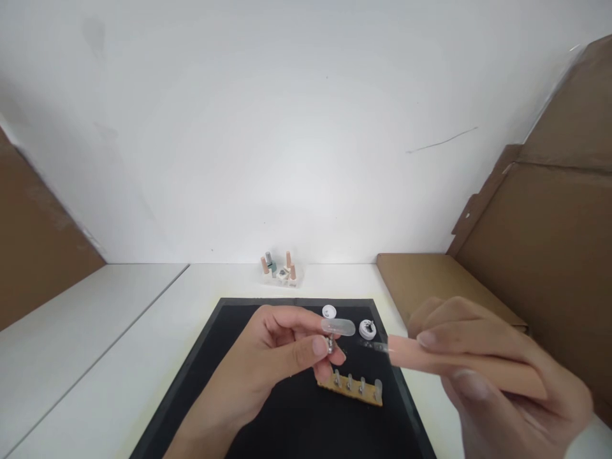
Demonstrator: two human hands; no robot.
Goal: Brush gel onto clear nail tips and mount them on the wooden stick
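Observation:
My left hand [270,354] pinches a small metal stand [330,345] between thumb and fingers, with a long translucent false nail [342,327] lying across its top. In my right hand [521,354] is a nail polish brush [459,366], gripped by its long peach-coloured handle. Its bristle end points left toward the false nail, with a gap between them; the tip is blurred. Below my left fingers sits a yellowish nail holder strip [354,394] with several clear false nails [362,385] standing upright on metal posts. My left fingers partly hide its left end.
A black mat [268,427] lies on the white table [109,357]. On it are a white lid [329,312] and a small white pot [368,329] with dark contents. Behind stands a clear tray [299,280] of polish bottles. Cardboard [440,280] borders the right side.

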